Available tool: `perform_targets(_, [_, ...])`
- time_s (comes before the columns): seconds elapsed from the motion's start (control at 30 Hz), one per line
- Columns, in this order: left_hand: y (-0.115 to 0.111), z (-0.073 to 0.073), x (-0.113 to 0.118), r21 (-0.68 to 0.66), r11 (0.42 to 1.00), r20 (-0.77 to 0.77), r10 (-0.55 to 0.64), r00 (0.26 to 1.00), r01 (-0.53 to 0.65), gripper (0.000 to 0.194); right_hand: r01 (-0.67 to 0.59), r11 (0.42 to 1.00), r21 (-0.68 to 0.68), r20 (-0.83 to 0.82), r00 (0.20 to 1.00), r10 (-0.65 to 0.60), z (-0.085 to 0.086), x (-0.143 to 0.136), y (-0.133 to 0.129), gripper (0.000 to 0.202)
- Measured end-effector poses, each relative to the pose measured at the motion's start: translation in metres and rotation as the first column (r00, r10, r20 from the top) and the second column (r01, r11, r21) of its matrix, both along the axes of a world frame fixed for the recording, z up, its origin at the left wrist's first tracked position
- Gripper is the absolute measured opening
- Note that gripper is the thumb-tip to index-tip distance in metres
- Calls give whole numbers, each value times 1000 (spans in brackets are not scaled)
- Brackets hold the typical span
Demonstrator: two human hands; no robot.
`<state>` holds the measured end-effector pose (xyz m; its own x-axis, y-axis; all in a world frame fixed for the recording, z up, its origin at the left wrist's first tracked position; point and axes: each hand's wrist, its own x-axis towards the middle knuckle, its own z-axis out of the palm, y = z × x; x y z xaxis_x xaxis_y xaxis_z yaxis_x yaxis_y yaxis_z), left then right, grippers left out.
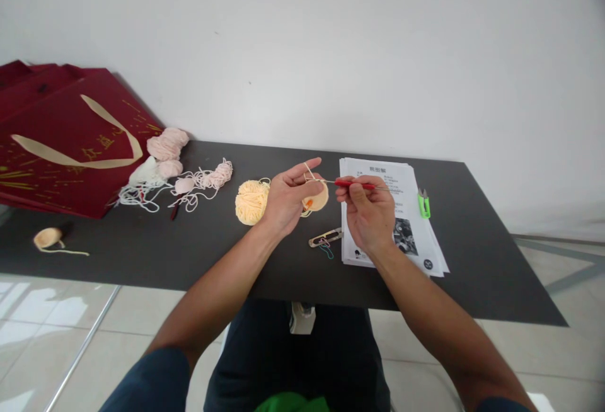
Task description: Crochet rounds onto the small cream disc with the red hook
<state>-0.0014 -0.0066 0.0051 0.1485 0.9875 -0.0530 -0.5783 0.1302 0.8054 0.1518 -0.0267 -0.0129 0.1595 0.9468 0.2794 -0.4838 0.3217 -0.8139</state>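
While the right hand (371, 213) pinches a slim crochet hook with a red handle (347, 183) between thumb and fingers over the stack of printed white paper sheets (425, 249), the left hand (286, 204), just left of that stack, grips a small round pale-yellow crocheted piece (319, 199) near the hook's tip, its hidden fingers pressing in a way I cannot tell. Farther left of the stack, beside the left hand, sits a plump ball of yellow yarn (252, 202), while silver metal snips (325, 237) touch the stack's left edge and bright green-handled snips (424, 203) lie at its right.
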Motion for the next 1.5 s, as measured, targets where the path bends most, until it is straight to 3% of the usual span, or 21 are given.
perform_targets(0.43, [0, 0, -3, 36, 999, -77, 18, 997, -16, 53, 28, 1000, -1, 39, 999, -28, 5, 10, 3, 22])
perform_targets(0.7, [1, 3, -6, 58, 998, -112, 38, 993, -32, 51, 138, 987, 85, 144, 978, -149, 7, 9, -1, 24])
perform_targets(0.93, [2, 6, -12, 78, 994, -139, -68, 988, 79, 47, 103, 986, 129, 160, 979, -123, 10, 10, -2, 24])
perform_targets(1.1, [3, 3, -16, 75, 982, -127, -162, 979, 172, 42, 62, 997, 52, 140, 988, -69, 13, 12, -2, 32])
perform_targets(1.23, [5, 2, -18, 87, 971, -69, -218, 973, 224, 32, -76, 994, -72, 31, 996, 78, 11, 15, 1, 32])
perform_targets(1.33, [5, 2, -18, 78, 978, -88, -188, 978, 195, 21, -161, 969, -188, -59, 987, 152, 7, 16, 4, 29])
perform_targets(1.5, [2, -2, -10, 134, 987, -247, -58, 967, 93, 23, -155, 953, -260, -146, 982, 120, 2, 6, 0, 25])
